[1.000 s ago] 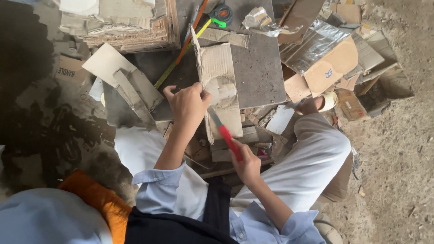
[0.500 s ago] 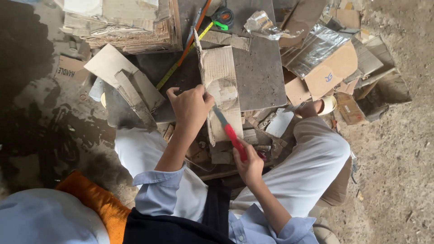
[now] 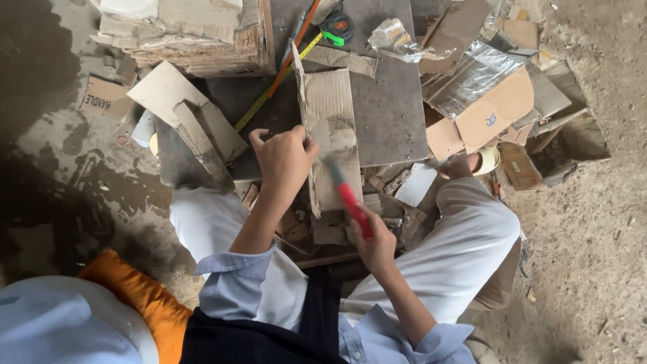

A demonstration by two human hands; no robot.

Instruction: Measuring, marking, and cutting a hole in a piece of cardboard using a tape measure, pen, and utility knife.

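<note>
Left hand is pinning the upright cardboard strip on the grey slab, while right hand, clamped on the red-handled knife, is now bringing its blade up against the strip.

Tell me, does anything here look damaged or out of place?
Yes. The cardboard strip under the left hand has torn, ragged edges, and loose scraps lie scattered around the grey slab. The right hand holds a red-handled tool.
</note>
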